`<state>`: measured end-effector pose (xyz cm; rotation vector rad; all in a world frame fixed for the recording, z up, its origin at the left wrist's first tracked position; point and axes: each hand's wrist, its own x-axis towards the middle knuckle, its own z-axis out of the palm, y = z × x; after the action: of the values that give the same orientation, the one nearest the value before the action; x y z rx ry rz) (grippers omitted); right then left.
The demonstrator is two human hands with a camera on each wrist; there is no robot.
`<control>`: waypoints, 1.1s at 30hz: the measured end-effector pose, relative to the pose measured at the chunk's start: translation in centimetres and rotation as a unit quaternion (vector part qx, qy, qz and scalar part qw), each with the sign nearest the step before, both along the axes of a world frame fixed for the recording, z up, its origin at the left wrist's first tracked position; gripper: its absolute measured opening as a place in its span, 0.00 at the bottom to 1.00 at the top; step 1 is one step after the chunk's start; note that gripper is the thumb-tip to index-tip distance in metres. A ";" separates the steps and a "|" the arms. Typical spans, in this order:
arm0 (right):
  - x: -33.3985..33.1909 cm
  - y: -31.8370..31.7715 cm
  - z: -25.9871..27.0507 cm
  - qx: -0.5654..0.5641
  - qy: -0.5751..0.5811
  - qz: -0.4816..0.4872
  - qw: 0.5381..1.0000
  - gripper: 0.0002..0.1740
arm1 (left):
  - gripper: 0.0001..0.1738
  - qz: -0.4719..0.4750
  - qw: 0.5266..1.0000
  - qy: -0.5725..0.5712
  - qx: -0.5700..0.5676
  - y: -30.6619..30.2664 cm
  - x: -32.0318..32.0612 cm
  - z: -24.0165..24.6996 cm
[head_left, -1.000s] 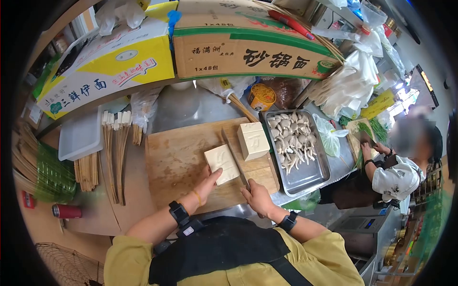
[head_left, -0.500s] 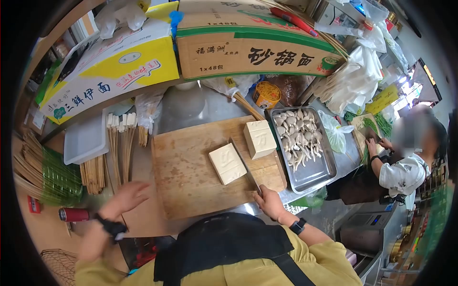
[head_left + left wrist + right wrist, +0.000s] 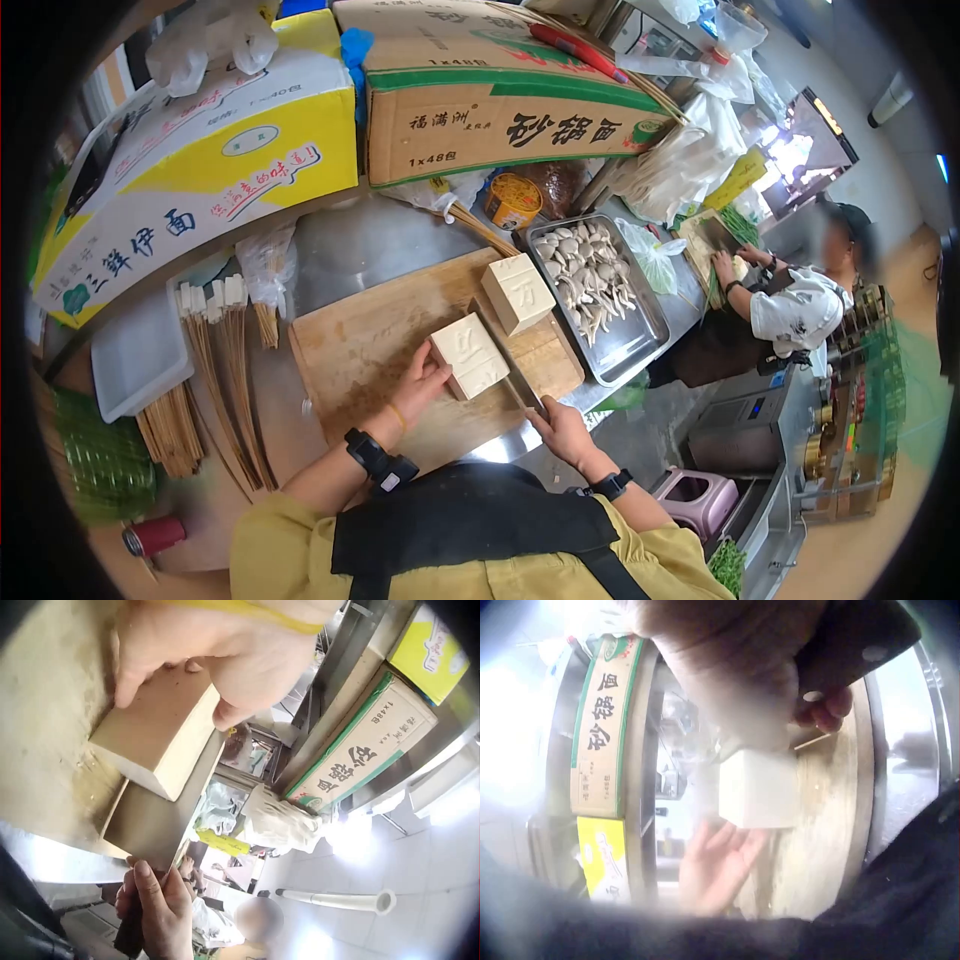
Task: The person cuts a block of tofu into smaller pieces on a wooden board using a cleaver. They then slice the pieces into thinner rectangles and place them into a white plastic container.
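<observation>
On the wooden cutting board [image 3: 350,345] sit two pale tofu blocks with stamped marks. My left hand [image 3: 415,385] holds the nearer tofu block [image 3: 468,355] at its left end, fingers and thumb on different sides in the left wrist view. The farther tofu block [image 3: 518,294] stands just beyond, to the right. My right hand [image 3: 565,432] grips the dark handle of a cleaver [image 3: 154,825]. Its broad blade runs along the right side of the nearer block, between the two blocks in the head view. In the right wrist view, the handle [image 3: 855,652] shows beneath the palm.
A metal tray of mushrooms [image 3: 655,335] stands right of the board. Bamboo skewers [image 3: 235,390] and a white plastic tub [image 3: 140,370] lie at left. Cardboard boxes [image 3: 500,130] fill the shelf above. At far right another person [image 3: 800,305] works at the counter.
Half a second ago my left hand was off the tofu, out to the left over the table; now it is back on the nearer block. The right hand keeps its grip on the cleaver.
</observation>
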<state>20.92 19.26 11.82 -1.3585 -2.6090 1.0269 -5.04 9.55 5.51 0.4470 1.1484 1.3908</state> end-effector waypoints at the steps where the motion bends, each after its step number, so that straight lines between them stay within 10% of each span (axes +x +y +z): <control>1: 0.1 -0.5 0.7 0.008 0.003 -0.022 1.000 0.14 | 0.46 0.024 0.999 0.034 0.000 0.2 -0.2 -1.3; 6: -0.1 -3.6 6.6 -0.054 0.077 -0.093 0.991 0.11 | 0.44 0.054 0.992 0.045 0.102 1.6 0.0 -2.8; 10: -1.5 -4.6 8.7 -0.124 0.096 -0.064 0.986 0.10 | 0.44 0.096 0.920 0.379 0.028 2.3 1.0 -3.1; 33: -0.7 -3.2 7.4 -0.142 0.088 -0.034 0.985 0.15 | 0.41 0.152 0.962 0.211 0.076 2.6 1.3 -5.0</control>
<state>20.20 16.08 19.26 -1.3240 -2.3425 1.4803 -3.77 12.15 0.54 0.7264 1.5085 1.7103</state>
